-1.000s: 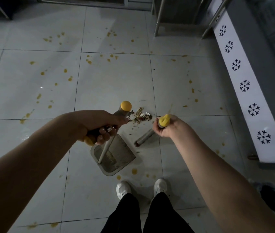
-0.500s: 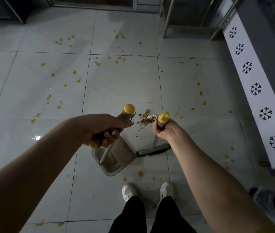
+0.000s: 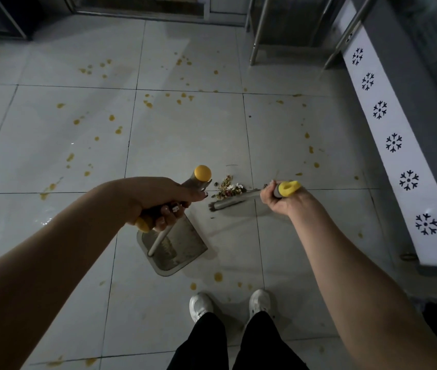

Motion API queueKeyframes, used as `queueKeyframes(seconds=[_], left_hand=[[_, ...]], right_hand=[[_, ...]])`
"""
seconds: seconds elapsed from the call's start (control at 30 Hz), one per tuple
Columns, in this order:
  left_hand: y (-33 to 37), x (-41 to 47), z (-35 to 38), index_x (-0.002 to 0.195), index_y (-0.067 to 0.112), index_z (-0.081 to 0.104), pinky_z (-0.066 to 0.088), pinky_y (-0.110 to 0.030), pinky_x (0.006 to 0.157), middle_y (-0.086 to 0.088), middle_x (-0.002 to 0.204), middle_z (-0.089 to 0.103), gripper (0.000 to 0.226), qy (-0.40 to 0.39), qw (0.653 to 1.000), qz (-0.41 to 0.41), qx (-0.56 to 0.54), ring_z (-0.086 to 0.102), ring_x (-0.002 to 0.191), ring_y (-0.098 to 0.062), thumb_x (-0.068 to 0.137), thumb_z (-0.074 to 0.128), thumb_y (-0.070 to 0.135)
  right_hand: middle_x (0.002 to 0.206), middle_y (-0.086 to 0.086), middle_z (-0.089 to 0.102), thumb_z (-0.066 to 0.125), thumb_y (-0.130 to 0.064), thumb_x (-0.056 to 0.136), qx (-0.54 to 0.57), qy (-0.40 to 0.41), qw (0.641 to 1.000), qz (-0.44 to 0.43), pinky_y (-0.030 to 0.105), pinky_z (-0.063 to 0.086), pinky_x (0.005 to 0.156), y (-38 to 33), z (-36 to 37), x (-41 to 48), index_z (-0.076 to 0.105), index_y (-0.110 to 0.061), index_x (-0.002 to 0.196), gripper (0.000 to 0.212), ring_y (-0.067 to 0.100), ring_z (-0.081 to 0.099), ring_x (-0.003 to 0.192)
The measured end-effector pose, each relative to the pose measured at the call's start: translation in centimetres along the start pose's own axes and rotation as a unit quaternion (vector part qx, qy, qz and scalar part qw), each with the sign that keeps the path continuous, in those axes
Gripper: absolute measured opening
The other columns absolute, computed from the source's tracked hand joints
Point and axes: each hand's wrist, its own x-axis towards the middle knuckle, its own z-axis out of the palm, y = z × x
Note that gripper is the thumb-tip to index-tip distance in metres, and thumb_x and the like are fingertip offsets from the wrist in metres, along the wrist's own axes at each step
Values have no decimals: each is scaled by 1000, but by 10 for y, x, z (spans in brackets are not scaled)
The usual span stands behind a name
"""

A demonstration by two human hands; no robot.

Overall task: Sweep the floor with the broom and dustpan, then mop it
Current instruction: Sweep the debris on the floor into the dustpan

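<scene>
- Tiled floor (image 3: 51, 145) spattered with yellow-orange stains, near and far — none cleared, so mopping not yet begun
- Against half a second ago, view tipped down and slightly left; white panel with snowflake marks (image 3: 388, 140) running along the right edge of the floor
- Dustpan (image 3: 174, 249) flat on the tile just ahead of the white shoes (image 3: 201, 305), open mouth toward the debris, in much the same spot as before
- Left hand (image 3: 158, 201) wrapped tight round the dustpan's long handle (image 3: 202, 173), below its yellow cap; holding it steady, no lift
- Broom (image 3: 234, 201) swung since the last look — head then on the near side of the right hand, by the pan's right corner; now lying just right of the pan's mouth, reaching up to the pile's near edge
- Right hand (image 3: 278, 202) clenched on the broom's handle, just under the yellow tip (image 3: 288, 188)
- Debris pile (image 3: 228, 186) — dry scraps and petals, gathered between the two handles, just beyond the pan's lip, not yet inside
- Judged: broom on the wrong side of the pile for a stroke into the pan; probably needs to reach behind it first
</scene>
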Motion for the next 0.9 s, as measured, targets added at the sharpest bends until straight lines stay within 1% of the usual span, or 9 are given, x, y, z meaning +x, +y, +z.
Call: queueKeyframes(seconds=[0.17,0.33,0.43,0.53,0.6,0.67,0.73,0.83,0.9], left_hand=[[0,1,3,70,14,46,30,-13,34,5,43,38,36,-6,1000,3,3,30,31,-4,83,62,43],[-3,5,0,65,15,45,29,-13,33,5,43,40,36,-18,1000,4,-17,30,31,-4,85,62,41],[-4,8,-1,65,15,45,30,-14,33,5,43,40,36,-17,999,2,-29,30,31,-4,85,63,40],[-4,10,-2,64,15,46,30,-13,33,5,44,41,36,-18,999,0,-33,30,31,-4,84,64,39],[-5,11,-3,63,15,46,31,-14,33,5,43,41,36,-19,999,0,-36,30,31,-4,84,64,38],[-5,11,-5,63,15,45,30,-14,32,5,43,40,37,-17,999,-2,-43,30,30,-4,84,64,39],[-5,10,-7,64,15,45,30,-13,32,5,44,39,37,-14,999,-6,-49,30,30,-3,83,64,40],[-5,10,-8,66,14,46,30,-13,32,4,44,40,35,-13,999,-5,-51,30,30,-4,82,65,39],[-5,11,-8,65,14,46,31,-13,32,4,44,41,34,-15,998,-3,-55,31,30,-4,82,66,37]], right_hand=[[71,8,44,37,-15,95,-18,13,1000,18,21,42,26,7,9,-7,44,-3,74,26,14,46,59],[68,4,43,43,-14,93,5,3,999,39,20,40,25,22,1,1,44,-4,68,27,10,46,58],[67,3,44,43,-7,89,14,-11,999,38,20,40,25,28,4,7,46,-3,66,24,10,47,56],[68,2,42,41,3,69,23,-34,999,25,20,41,26,30,6,7,46,-3,65,10,9,46,54],[67,1,39,38,7,69,20,-39,999,11,19,41,26,28,4,8,43,-5,65,13,8,43,57],[65,1,35,35,7,83,-13,-28,1000,7,17,40,26,25,3,10,39,-7,65,23,9,45,49],[62,2,35,37,1,92,-57,-23,998,14,17,40,27,20,2,8,38,-8,66,27,11,46,34],[52,7,42,42,-7,95,-160,-16,986,48,17,40,26,10,3,1,41,-5,72,23,12,48,28],[44,10,45,46,-9,94,-253,1,965,63,17,40,27,4,5,-5,43,-1,76,20,12,49,28]])
